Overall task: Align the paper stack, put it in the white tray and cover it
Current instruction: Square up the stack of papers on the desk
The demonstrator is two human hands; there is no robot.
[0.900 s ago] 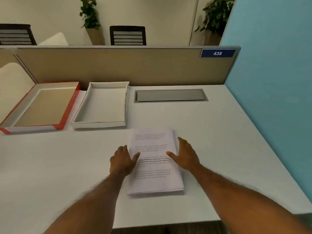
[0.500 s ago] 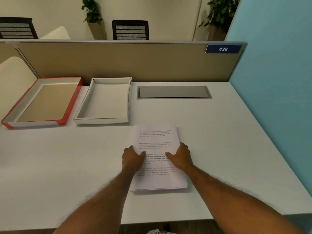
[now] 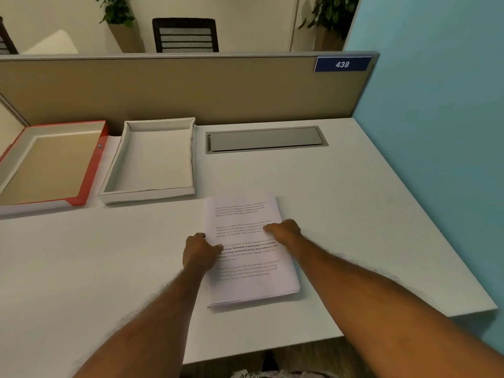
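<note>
A stack of printed paper lies flat on the white desk, its long side pointing away from me. My left hand grips the stack's left edge, thumb on top of the sheets. My right hand grips the right edge the same way, fingers curled down the side. The white tray sits empty just beyond and left of the stack. Left of it lies the red-edged lid, open side up.
A grey cable flap is set into the desk behind the stack. A beige partition closes the back and a blue wall the right. The desk's front edge is near me.
Both hands have gone from lying spread on the paper to curling around its left and right edges. The view has shifted a little.
</note>
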